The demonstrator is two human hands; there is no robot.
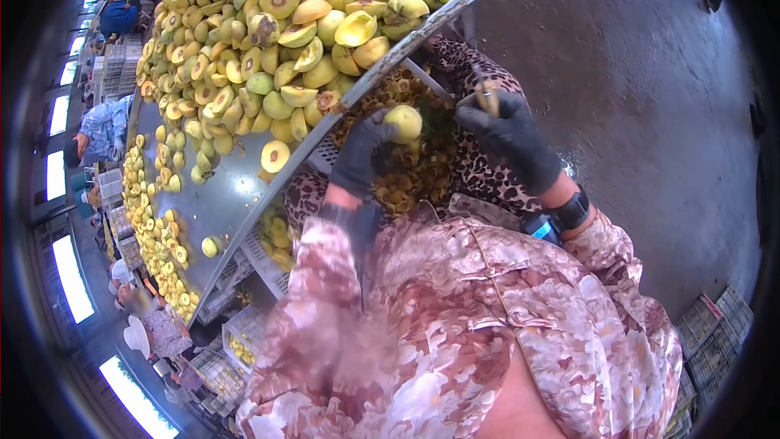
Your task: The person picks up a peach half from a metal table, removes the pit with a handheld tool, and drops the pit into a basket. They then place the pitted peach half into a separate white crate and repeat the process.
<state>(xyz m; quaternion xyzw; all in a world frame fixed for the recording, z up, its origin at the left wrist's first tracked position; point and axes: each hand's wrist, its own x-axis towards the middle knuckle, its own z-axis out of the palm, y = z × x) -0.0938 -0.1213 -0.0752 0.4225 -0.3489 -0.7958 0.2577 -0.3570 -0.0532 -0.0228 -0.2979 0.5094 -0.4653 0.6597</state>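
Observation:
My left hand (361,153), in a black glove, is closed around a yellow-green peach half (404,123) whose rounded side shows. To its right, my gloved right hand (513,136) grips a small hand tool (487,97) with a brownish handle and a thin metal end. The tool's exact kind is too blurred to tell. My two hands are apart, above a container of brown peach pits and scraps (414,175) between my knees. Close beyond them, a metal table (236,175) bears a large heap of halved peaches (276,41).
The table's raised metal edge (357,93) runs diagonally past my left hand. Below it stands a white plastic crate (264,256) with peach pieces. Stacked crates (715,325) stand on the wet floor (626,114) at lower right. Several people work along the table's far side.

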